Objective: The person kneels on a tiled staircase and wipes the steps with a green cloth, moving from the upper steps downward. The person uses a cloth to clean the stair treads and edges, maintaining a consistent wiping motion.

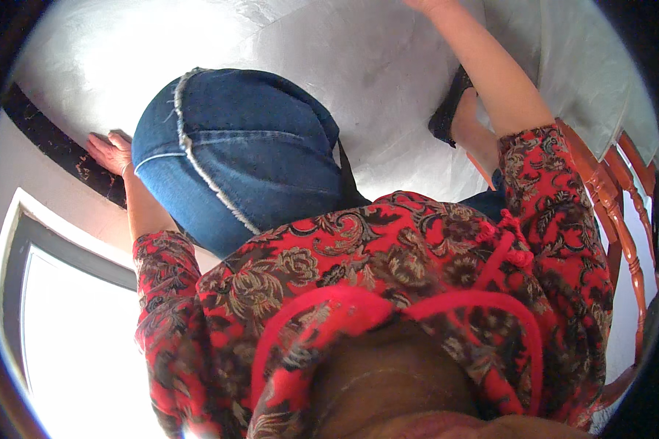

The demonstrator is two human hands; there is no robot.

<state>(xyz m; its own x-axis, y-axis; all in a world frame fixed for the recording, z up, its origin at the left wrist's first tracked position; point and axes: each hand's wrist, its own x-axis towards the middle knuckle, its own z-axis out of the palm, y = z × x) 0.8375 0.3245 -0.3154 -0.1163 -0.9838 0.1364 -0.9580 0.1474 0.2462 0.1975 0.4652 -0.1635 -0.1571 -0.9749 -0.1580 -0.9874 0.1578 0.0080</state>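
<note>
My left hand point(110, 153) lies with its fingers stretched out beside the black marbled skirting point(79, 164) at the left, by the glossy grey floor point(362, 71). Nothing shows in it. Only the heel and wrist of my right hand point(431, 3) appear at the top edge; its fingers are cut off, so what it touches or holds is hidden. Between the arms, my bent knee in blue denim jeans point(241, 153) with a frayed pale seam stands close before me. A black shoe point(447, 115) on my other foot shows near the right forearm.
Turned wooden balusters point(618, 214) of a railing stand close on the right. To the left is a bright window or glazed door point(88, 351) with a grey frame point(60, 241). My red patterned top point(329, 252) has hanging cords point(505, 247).
</note>
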